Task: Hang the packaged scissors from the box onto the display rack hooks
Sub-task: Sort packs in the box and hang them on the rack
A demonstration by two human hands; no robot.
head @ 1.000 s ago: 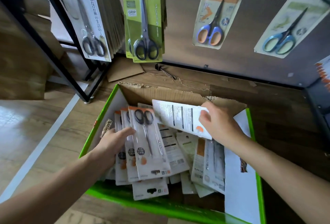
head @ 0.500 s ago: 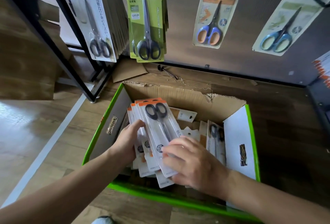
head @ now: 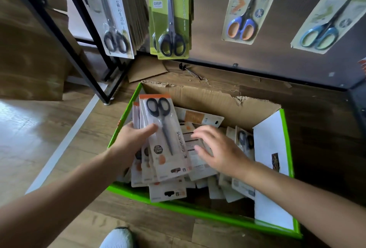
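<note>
An open cardboard box with a green rim [head: 126, 107] stands on the floor, full of packaged scissors. My left hand [head: 128, 142] grips a fanned stack of scissor packs [head: 164, 139], black-handled scissors with orange-topped cards, thumb on the front pack. My right hand [head: 215, 148] hovers with spread fingers just right of the stack, over loose packs [head: 200, 117] in the box. Above hangs the display rack, with white packs [head: 112, 16], green packs [head: 170, 14], a blue-orange pair [head: 247, 8] and a teal pair [head: 326, 20] on hooks.
A black metal rack leg [head: 65, 36] stands left of the box. A bare hook [head: 190, 70] juts out low on the dark back panel. A cardboard scrap [head: 146, 69] lies on the wooden floor behind the box. A white shoe tip [head: 116, 238] shows at the bottom.
My right hand has let go of the stack and moved to its right with fingers spread. My left hand has lifted the stack a little, holding it alone.
</note>
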